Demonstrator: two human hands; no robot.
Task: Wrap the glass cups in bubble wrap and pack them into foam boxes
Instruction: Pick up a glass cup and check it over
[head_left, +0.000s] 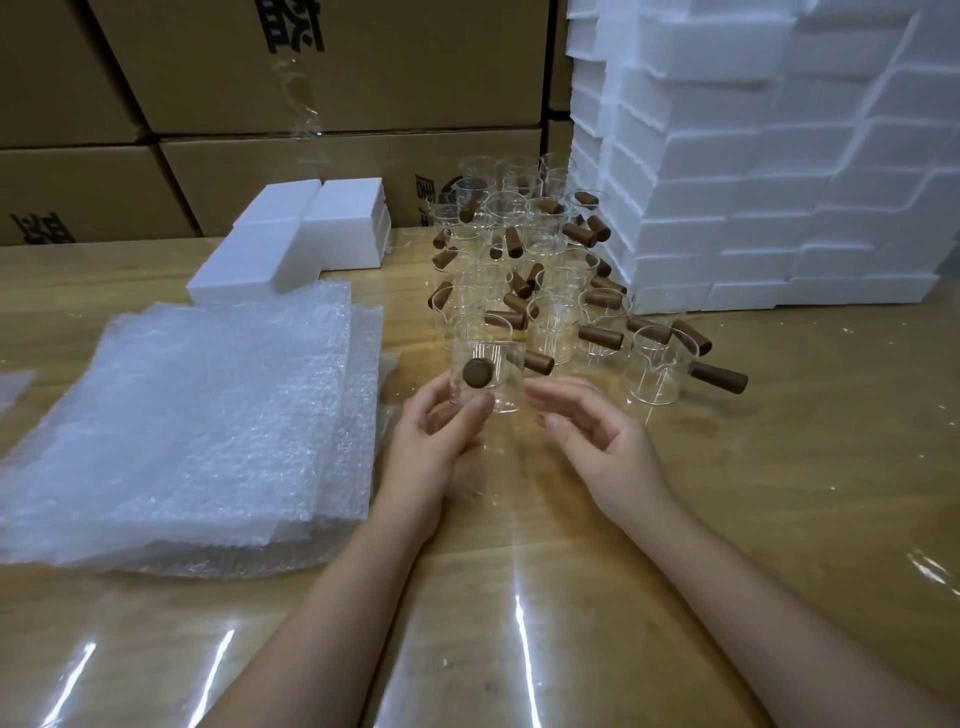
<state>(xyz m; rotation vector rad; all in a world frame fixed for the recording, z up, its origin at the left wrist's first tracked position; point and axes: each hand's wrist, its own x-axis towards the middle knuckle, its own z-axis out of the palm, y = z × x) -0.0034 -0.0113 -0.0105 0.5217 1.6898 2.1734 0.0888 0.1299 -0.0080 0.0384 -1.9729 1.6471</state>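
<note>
Just below the middle of the frame, the left hand (436, 441) holds one cup (491, 382) above the table (753, 493). Its thumb is curled up against the cup's near side, under the round brown end of the handle, which points toward the camera, and its fingers wrap round the left side of the glass. The right hand (597, 441) is just to the right of the cup, palm turned inward. Its fingers are loosely bent and slightly apart, with the tips close to the glass; whether they touch it I cannot tell.

Right behind the held cup, the other cups (530, 270) stand crowded together in the centre of the frame, brown handles sticking out in all directions. A thick pile of bubble wrap (208, 415) lies at centre left, its edge just beside the left wrist. A few foam boxes (311, 234) sit behind the wrap, and a tall foam stack (779, 182) fills the upper right, touching the cups' right edge. Cardboard cartons (260, 78) line the upper left.
</note>
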